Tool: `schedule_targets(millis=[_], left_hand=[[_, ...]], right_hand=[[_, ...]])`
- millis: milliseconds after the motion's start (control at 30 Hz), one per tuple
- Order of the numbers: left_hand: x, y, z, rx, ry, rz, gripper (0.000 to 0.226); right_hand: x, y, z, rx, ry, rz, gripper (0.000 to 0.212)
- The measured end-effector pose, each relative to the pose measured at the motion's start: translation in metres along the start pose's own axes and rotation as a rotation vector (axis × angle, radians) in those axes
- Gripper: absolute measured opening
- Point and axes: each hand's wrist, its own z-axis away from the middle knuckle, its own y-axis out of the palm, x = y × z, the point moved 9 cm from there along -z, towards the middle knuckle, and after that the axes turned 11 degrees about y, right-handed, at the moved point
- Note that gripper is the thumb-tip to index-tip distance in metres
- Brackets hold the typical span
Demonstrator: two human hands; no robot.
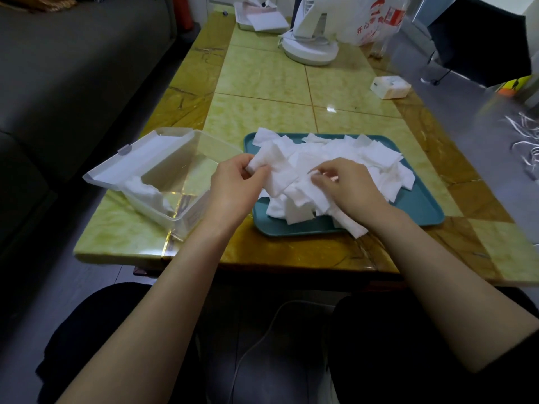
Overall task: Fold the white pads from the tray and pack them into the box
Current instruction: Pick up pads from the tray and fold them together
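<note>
A person sits at a yellow-green marbled table (pixel 262 77), both bare forearms reaching over its near edge. The left hand (pixel 233 182) grips a white pad (pixel 264 161) by its end, with thumb and curled fingers closed on the crumpled material just above the tray's left rim. The right hand (pixel 347 185) rests on top of the heap of pads (pixel 358 154), its thumb and forefinger nipping a pad edge (pixel 314 172) – whether that edge belongs to the same sheet the left hand holds cannot be told. The heap lies loose and overlapping across the teal tray (pixel 423 205), and one pad hangs over the tray's near rim. Just left of the tray stands the clear plastic box (pixel 186 199), its lid (pixel 128 166) hinged open toward the grey sofa (pixel 73 68); a few packed pads (pixel 145 191) lie against the box's left inner wall. Further along the table stand the round base of a white fan (pixel 309 49), a plastic bag (pixel 376 21) with red print, a small tissue pack (pixel 390 87) and – at the far end – a second white container (pixel 259 20). A white cable (pixel 262 339) runs across the person's dark lap.
</note>
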Motion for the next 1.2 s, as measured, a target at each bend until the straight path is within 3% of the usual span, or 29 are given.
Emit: schedule_targets(millis=[200, 433, 567, 667, 767, 867, 1067, 1133, 1200], left_hand=[[0.002, 0.008, 0.000, 0.013, -0.006, -0.037, 0.036], [0.001, 0.013, 0.000, 0.019, 0.012, -0.125, 0.037], [0.000, 0.013, -0.001, 0.024, 0.033, -0.186, 0.030], [0.003, 0.015, -0.001, 0.059, 0.030, -0.213, 0.029], [0.004, 0.027, 0.001, 0.143, 0.014, -0.088, 0.029], [0.000, 0.035, 0.004, 0.198, -0.003, -0.052, 0.022], [-0.008, 0.040, 0.010, 0.203, -0.121, 0.079, 0.041], [-0.011, 0.040, 0.011, 0.218, -0.086, 0.068, 0.048], [-0.011, 0.034, 0.011, 0.181, -0.038, 0.011, 0.040]], right_hand=[[-0.008, -0.027, 0.000, -0.251, 0.001, -0.281, 0.005], [-0.004, -0.030, -0.001, -0.305, 0.007, -0.377, 0.011], [-0.010, -0.026, -0.003, -0.234, 0.084, -0.597, 0.014], [0.007, -0.010, -0.002, 0.025, 0.036, -0.656, 0.012], [0.019, 0.014, 0.007, 0.234, 0.015, -0.613, 0.010], [0.013, 0.015, 0.007, 0.165, 0.072, -0.607, 0.003], [0.016, 0.007, 0.012, 0.029, 0.014, -0.559, 0.014], [0.020, 0.008, 0.014, 0.034, -0.018, -0.563, 0.016], [0.020, 0.010, 0.013, 0.057, -0.031, -0.579, 0.014]])
